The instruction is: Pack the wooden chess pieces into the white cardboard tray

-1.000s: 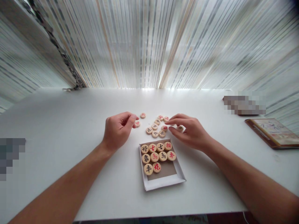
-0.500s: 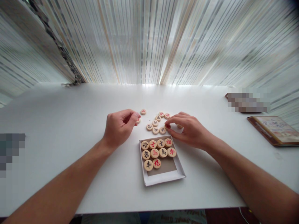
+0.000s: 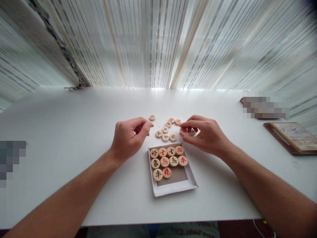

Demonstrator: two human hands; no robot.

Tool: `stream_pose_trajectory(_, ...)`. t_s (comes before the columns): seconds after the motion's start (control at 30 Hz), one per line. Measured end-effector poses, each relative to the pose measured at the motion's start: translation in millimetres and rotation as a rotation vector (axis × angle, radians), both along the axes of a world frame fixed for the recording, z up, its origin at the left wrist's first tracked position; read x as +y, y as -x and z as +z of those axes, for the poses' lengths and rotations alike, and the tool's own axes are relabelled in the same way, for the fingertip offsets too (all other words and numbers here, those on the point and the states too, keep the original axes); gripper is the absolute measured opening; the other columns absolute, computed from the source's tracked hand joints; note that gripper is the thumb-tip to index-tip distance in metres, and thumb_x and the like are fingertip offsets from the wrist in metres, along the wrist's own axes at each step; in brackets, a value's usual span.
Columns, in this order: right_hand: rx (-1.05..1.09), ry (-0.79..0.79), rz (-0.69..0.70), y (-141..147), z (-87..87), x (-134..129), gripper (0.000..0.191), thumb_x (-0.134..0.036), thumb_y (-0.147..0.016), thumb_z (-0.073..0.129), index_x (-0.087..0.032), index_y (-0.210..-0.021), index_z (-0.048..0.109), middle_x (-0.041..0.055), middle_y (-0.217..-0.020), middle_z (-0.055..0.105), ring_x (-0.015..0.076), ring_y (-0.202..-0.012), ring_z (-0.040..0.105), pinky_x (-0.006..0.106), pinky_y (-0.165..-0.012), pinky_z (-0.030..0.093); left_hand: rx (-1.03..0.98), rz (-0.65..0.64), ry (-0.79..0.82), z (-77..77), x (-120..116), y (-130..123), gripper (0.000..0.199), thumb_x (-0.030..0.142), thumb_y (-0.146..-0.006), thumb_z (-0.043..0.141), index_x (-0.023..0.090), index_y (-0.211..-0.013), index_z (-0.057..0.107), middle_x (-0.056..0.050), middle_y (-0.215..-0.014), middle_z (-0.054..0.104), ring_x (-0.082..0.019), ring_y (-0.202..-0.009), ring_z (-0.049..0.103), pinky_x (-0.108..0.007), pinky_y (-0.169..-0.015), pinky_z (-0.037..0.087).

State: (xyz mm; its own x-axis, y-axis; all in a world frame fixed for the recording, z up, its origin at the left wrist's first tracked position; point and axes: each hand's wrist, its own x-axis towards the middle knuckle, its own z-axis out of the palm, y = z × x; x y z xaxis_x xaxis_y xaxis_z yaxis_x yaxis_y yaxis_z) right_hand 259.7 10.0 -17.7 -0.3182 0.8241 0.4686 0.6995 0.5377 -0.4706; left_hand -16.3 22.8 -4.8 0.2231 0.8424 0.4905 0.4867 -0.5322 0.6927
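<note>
Near the middle of the table, my left hand [image 3: 131, 137] is closed in a pinch, thumb against fingers. What lies inside it, if anything, is hidden. Across from it, my right hand [image 3: 204, 134] has its thumb and fingers around a red-marked xiangqi piece [image 3: 183, 130], at table level. Partly under those fingers sits another xiangqi piece [image 3: 192, 132]. Between the hands several loose pieces [image 3: 165, 129] form a curved line, and a red-marked piece [image 3: 152, 117] lies alone behind my left fingertips. Closer to me, a shallow white box [image 3: 170, 191] holds rows of black and red pieces.
A brown-edged booklet or flat box [image 3: 292, 137] lies on the white table [image 3: 119, 198] at the right, with a blurred-out item [image 3: 262, 107] behind it. Another blurred-out thing [image 3: 12, 155] is at the left edge. Striped curtains [image 3: 148, 43] hang behind the table.
My right hand and the red-marked piece at its fingers have shifted slightly right and back. The piece seen beside my left fingertips no longer shows; that hand has moved slightly right.
</note>
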Motion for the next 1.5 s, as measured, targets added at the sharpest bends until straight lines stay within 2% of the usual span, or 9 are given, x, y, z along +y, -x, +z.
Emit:
stream_pose_trajectory(0.2,0.130,-0.023,0.000,9.8,8.5,-10.3,0.009,-0.021,-0.089,0.079,-0.017,-0.096,0.082,0.0061,-0.083,0.075,0.0154,-0.064,0.066,0.030,-0.059,0.056,-0.109,-0.127,0.144,1.5,-12.0,-10.4,0.028,0.029,-0.098,0.065,0.016,-0.077,0.078,-0.001,-0.061,0.072,-0.012,-0.053,0.061,-0.023,-0.052,0.046)
stream_pose_trajectory(0.47,0.145,-0.123,0.094,25.0,11.8,-30.4,0.012,-0.028,-0.090,0.084,-0.020,-0.089,0.076,0.0025,-0.073,0.075,0.0138,-0.058,0.064,0.028,-0.057,0.056,-0.066,-0.302,0.300,6.1,-26.3,-16.0,0.024,0.031,-0.098,0.069,0.017,-0.086,0.085,-0.005,-0.073,0.080,-0.015,-0.060,0.067,-0.023,-0.052,0.049)
stream_pose_trajectory(0.7,0.194,-0.146,0.101,33.7,10.9,-41.5,0.016,-0.032,-0.093,0.085,-0.020,-0.092,0.075,0.0004,-0.069,0.080,0.0135,-0.053,0.074,0.022,-0.053,0.063,-0.144,-0.445,0.490,8.9,-29.7,-17.9,0.025,0.033,-0.097,0.071,0.015,-0.088,0.087,-0.007,-0.073,0.081,-0.016,-0.060,0.069,-0.023,-0.051,0.051)
stream_pose_trajectory(0.83,0.267,-0.143,0.133,36.7,10.4,-45.3,0.018,-0.030,-0.090,0.088,-0.019,-0.092,0.075,0.0001,-0.068,0.081,0.0148,-0.055,0.078,0.019,-0.054,0.065,-0.195,-0.460,0.616,11.0,-30.7,-19.9,0.023,0.029,-0.094,0.073,0.012,-0.091,0.088,-0.010,-0.079,0.083,-0.016,-0.065,0.071,-0.022,-0.058,0.053)
stream_pose_trajectory(1.0,0.444,0.007,0.169,39.8,9.2,-49.2,0.023,-0.025,-0.082,0.095,-0.018,-0.092,0.076,0.0005,-0.071,0.083,0.0145,-0.058,0.080,0.016,-0.059,0.067,-0.314,-0.470,0.678,13.2,-29.9,-20.5,0.014,0.021,-0.091,0.076,0.014,-0.092,0.088,-0.006,-0.075,0.082,-0.010,-0.061,0.065,-0.016,-0.055,0.049)
stream_pose_trajectory(1.13,0.667,0.294,0.212,41.5,9.4,-50.4,0.027,-0.022,-0.078,0.097,-0.018,-0.096,0.078,0.0025,-0.076,0.084,0.0163,-0.063,0.082,0.017,-0.062,0.068,-0.379,-0.478,0.692,14.1,-28.7,-19.7,0.014,0.020,-0.092,0.077,0.014,-0.086,0.087,-0.002,-0.063,0.075,-0.007,-0.053,0.057,-0.014,-0.049,0.044)
stream_pose_trajectory(1.27,0.821,0.514,0.237,43.5,11.9,-50.7,0.023,-0.022,-0.082,0.095,-0.017,-0.097,0.078,0.0032,-0.077,0.084,0.0154,-0.061,0.080,0.017,-0.057,0.066,-0.426,-0.477,0.702,14.4,-27.7,-19.1,0.014,0.024,-0.091,0.082,0.014,-0.082,0.086,-0.001,-0.060,0.072,-0.007,-0.053,0.057,-0.014,-0.049,0.045)
stream_pose_trajectory(1.37,0.867,0.565,0.236,44.1,13.6,-50.6,0.021,-0.024,-0.084,0.093,-0.017,-0.097,0.078,0.0043,-0.081,0.084,0.0159,-0.065,0.081,0.020,-0.061,0.068,-0.455,-0.480,0.713,14.5,-27.9,-19.0,0.011,0.026,-0.089,0.087,0.016,-0.086,0.088,-0.001,-0.063,0.073,-0.007,-0.054,0.059,-0.013,-0.051,0.048)
stream_pose_trajectory(1.5,0.785,0.511,0.210,42.4,11.3,-50.2,0.017,-0.026,-0.088,0.091,-0.018,-0.096,0.079,0.0033,-0.078,0.082,0.0150,-0.064,0.078,0.020,-0.059,0.065,-0.476,-0.488,0.715,14.0,-29.2,-20.2,0.009,0.022,-0.086,0.090,0.020,-0.094,0.090,0.000,-0.067,0.075,-0.006,-0.055,0.060,-0.012,-0.051,0.049)
